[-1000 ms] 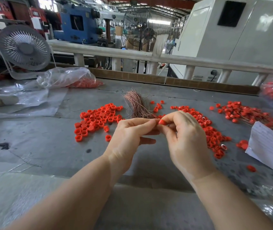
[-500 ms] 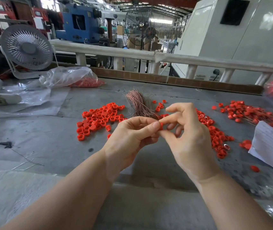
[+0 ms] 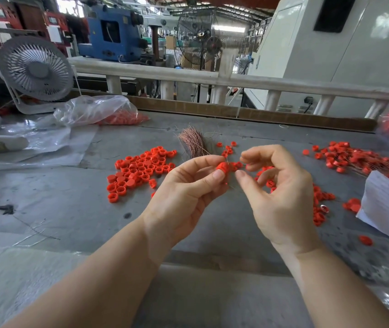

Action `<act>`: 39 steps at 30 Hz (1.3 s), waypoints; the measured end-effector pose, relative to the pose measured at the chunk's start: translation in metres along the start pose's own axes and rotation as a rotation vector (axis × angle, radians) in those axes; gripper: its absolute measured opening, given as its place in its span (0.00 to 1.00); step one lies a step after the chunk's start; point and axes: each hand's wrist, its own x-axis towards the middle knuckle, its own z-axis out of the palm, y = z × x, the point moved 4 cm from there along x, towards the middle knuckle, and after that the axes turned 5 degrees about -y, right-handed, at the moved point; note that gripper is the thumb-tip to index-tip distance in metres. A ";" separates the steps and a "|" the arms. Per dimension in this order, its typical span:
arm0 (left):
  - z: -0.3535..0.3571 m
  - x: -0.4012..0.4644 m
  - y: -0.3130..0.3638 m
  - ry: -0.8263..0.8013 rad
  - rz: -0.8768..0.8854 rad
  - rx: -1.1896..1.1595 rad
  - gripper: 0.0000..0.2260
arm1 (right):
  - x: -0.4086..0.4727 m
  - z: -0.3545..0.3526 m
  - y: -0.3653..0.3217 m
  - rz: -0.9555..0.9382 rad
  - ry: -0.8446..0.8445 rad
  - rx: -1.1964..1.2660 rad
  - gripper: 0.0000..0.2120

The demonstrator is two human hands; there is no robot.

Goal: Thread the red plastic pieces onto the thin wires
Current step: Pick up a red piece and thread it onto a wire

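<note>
Inspection found the left hand (image 3: 184,192) pinching one red plastic piece (image 3: 222,167) between thumb and forefinger, raised above the tabletop (image 3: 70,209). A thin wire appeared to run past that piece, though it was too fine to trace with certainty. The right hand (image 3: 281,192) hung just beside it, fingers loosely curled and apart, with nothing visibly held.

Loose red pieces lay in a pile (image 3: 141,169) to the left, a second scatter (image 3: 319,200) sat under the right hand, and a further heap (image 3: 359,162) lay far right with wires among it. The copper wire bundle (image 3: 193,143) rested behind the hands.

Handling judgement: the pieces looked light, rigid and smooth, likely to slip or roll if pinched loosely; a grip across the outer wall, leaving the bore clear, appeared soundest. The wires looked very thin and easily bent, so a hold close to the free tip would probably limit buckling during insertion.
</note>
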 end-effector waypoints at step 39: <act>0.007 -0.006 0.000 -0.063 -0.120 0.044 0.06 | 0.000 0.002 -0.009 -0.008 -0.061 0.105 0.07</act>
